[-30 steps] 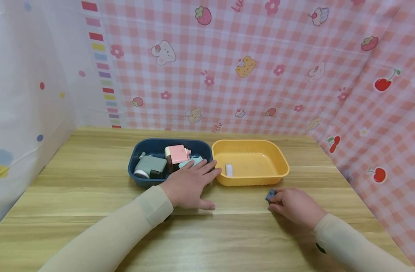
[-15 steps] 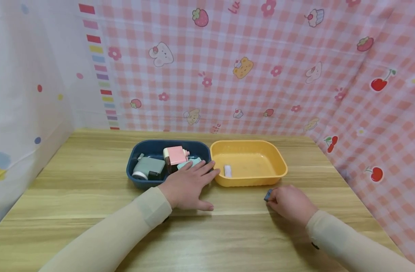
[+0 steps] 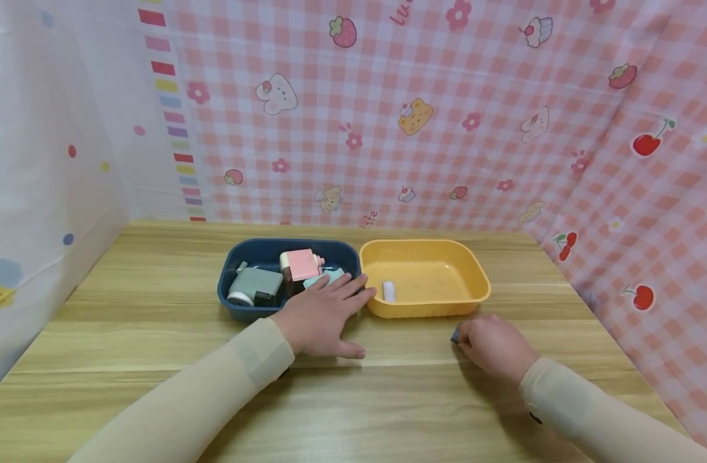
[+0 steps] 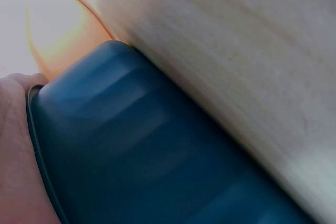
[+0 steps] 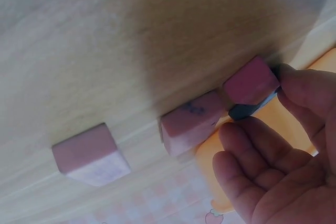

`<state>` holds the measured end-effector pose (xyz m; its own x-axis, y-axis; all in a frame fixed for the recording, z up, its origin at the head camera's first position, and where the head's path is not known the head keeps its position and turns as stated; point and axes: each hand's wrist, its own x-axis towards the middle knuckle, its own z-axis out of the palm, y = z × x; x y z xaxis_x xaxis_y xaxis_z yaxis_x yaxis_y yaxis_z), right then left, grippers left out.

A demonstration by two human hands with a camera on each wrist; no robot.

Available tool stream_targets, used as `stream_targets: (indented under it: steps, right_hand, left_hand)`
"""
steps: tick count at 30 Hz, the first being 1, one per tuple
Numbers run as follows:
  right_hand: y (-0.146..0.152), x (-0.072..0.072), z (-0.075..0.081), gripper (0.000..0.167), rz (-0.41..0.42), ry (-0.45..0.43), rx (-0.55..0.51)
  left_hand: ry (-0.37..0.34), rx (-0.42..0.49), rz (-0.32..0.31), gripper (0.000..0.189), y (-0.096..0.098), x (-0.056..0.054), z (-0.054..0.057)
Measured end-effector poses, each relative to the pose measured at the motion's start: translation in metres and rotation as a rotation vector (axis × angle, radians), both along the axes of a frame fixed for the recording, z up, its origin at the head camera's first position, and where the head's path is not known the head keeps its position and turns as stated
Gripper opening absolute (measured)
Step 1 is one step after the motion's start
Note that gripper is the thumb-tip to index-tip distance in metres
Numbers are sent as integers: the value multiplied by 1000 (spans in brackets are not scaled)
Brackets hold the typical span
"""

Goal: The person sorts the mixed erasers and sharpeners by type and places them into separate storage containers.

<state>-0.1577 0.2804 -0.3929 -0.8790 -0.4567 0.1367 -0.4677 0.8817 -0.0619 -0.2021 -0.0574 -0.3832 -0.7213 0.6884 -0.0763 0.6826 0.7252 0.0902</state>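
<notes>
My left hand [image 3: 324, 318] lies with spread fingers over the front right of the dark blue tray [image 3: 251, 244]; in the left wrist view the tray's ribbed outer wall [image 4: 136, 129] fills much of the picture. At the table, right of centre, my right hand [image 3: 498, 344] pinches a small blue block [image 3: 456, 334], probably an eraser. The right wrist view shows its pink face [image 5: 252, 80] and dark blue side between thumb and fingers. Beside it lie a pinkish block [image 5: 191, 119] with a dark mark and another pale pink block [image 5: 89, 153]. In the head view my hand hides both.
The yellow tray [image 3: 425, 310] adjoins the blue one and holds a small white block [image 3: 388, 292]. In the blue tray sit a grey-green box-shaped item [image 3: 257, 283], a pink item with a small spout [image 3: 303, 263] and a light turquoise piece [image 3: 333, 275]. Printed cloth [image 3: 353, 96] walls the table.
My right hand has moved slightly left and its fingers cover more of the blue block, so less of it shows. The left hand keeps its place on the blue tray.
</notes>
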Motion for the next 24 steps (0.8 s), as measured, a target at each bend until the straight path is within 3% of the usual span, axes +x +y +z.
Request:
stream_targets:
  steps: [5, 9, 17, 24]
  right_hand:
    - [0, 0, 0, 15, -29, -43, -8]
    - [0, 0, 0, 13, -64, -84, -26]
    - [1, 0, -2, 11, -63, -76, -2]
    - [-1, 1, -3, 12, -24, -9, 24]
  left_hand:
    - [1, -6, 0, 104, 0, -1, -1]
    - [-5, -9, 3, 105, 0, -1, 0]
    - [-15, -11, 6, 105, 0, -1, 0]
    - [-13, -10, 4, 105, 0, -1, 0]
